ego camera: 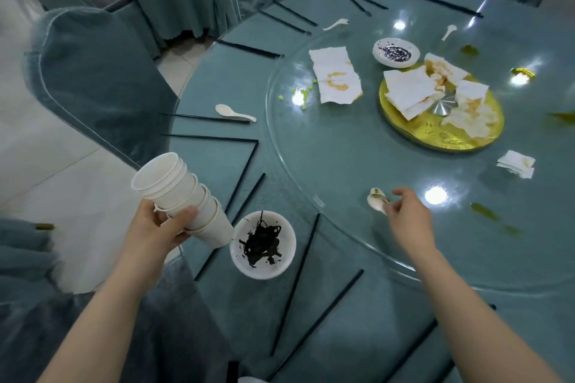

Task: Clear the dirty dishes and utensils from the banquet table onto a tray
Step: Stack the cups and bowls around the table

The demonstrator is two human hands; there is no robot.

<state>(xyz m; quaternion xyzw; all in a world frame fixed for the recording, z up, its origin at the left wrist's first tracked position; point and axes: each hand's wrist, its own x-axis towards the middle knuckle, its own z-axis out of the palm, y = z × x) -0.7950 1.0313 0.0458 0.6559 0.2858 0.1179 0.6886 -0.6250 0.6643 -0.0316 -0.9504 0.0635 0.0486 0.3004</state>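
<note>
At the far left a chair [93,78] in a teal cover stands beside the round surface [217,84], which carries a teal cloth under glass. The left hand [158,224] is curled round a stack of white cups [180,196], thumb on the near side and fingers wrapped over the far side; the stack is tilted, mouth up and to the left, held over the edge of the surface. Just right of the stack's base sits a white saucer [263,244] smeared with dark sauce, with black chopsticks [295,283] scattered around it. Farther back on the left a white spoon [235,113] lies touching another chopstick. A glass turntable [311,165] covers the middle of the surface. On it, toward the back, lie a stained napkin [336,74], a second saucer [395,52] with dark sauce, and a gold plate [435,134] heaped with crumpled, stained napkins. At the near rim of the turntable the right hand [407,211] pinches the handle of a small white spoon [377,199] between thumb and fingertips, the other fingers loosely bent; the bowl of the spoon seems to rest on the glass, though blur makes that uncertain. A folded napkin [516,163] lies well to the right of it.
</note>
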